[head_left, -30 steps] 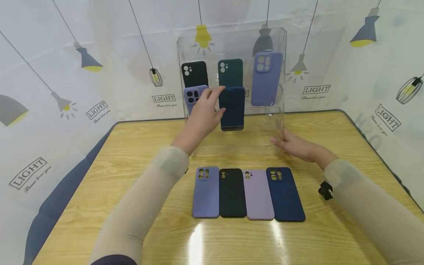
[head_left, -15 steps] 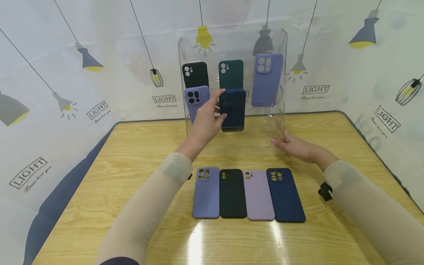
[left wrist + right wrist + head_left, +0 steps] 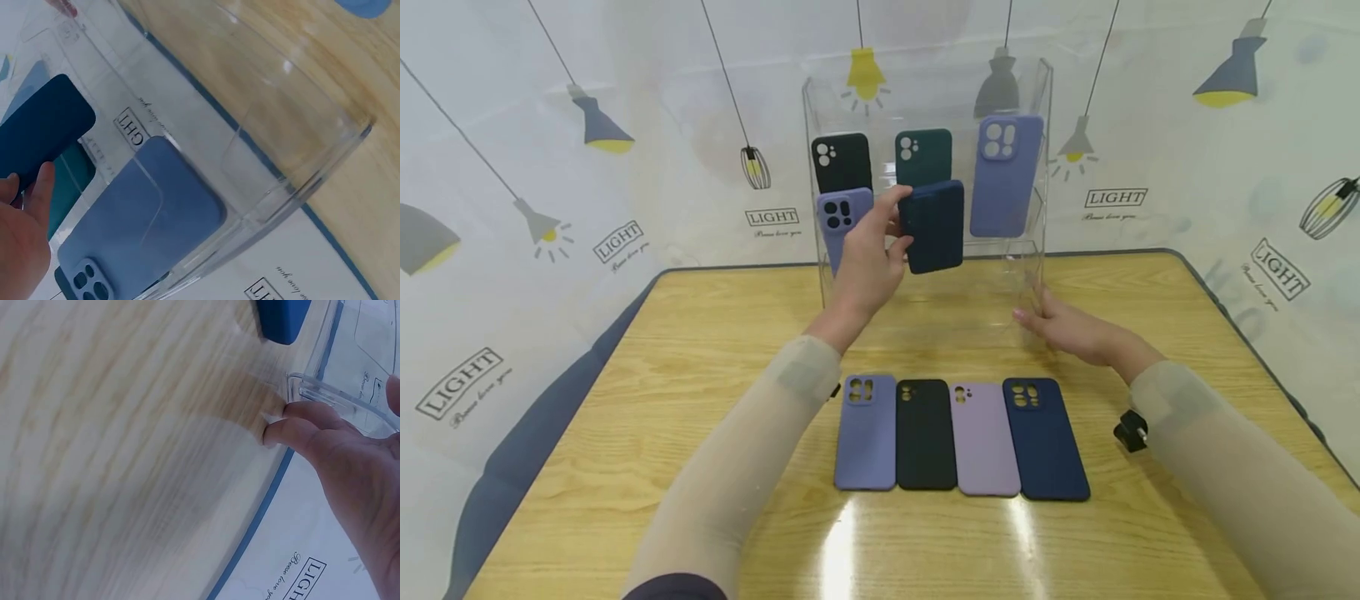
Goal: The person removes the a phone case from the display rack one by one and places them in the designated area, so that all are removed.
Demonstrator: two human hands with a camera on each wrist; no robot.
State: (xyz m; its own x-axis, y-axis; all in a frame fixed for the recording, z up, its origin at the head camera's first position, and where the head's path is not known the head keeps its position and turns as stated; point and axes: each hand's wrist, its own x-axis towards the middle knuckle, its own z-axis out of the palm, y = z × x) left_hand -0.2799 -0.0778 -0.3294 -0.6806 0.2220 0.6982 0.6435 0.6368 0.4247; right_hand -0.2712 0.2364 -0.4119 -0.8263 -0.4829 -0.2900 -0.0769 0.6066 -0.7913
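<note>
At the clear rack, left to right:
Left hand: the left hand [image 3: 868, 254] pinches the navy phone case [image 3: 935, 227] by its left edge, thumb and fingers curled on it, and holds it up in front of the clear acrylic display stand [image 3: 925, 92].
Held case: it hangs in the air, tilted, before the stand's lower middle slot, just below the dark green case [image 3: 922, 156] and between the lavender case [image 3: 842, 217] on the lower left and the tall periwinkle case [image 3: 1006, 175] on the right; the black case [image 3: 841, 162] sits upper left.
Right hand: the right hand [image 3: 1067, 329] lies with straight fingers against the stand's lower right corner; the right wrist view shows fingertips [image 3: 294, 422] touching the clear edge, steadying and grasping nothing.
Table: a row of four cases lies flat on the wooden table [image 3: 700, 350], namely periwinkle [image 3: 866, 432], black [image 3: 926, 433], lilac [image 3: 984, 439] and navy [image 3: 1045, 439].
Step in hand, as I judge it: one case is on its way between the hand and the middle slot; whether going in or coming out I cannot tell.
Next move calls for: a steady pinch, the case squared to the slot, and the stand kept braced.
Change since half a second ago: the navy case is higher and more tilted; the right hand has stayed put.
</note>
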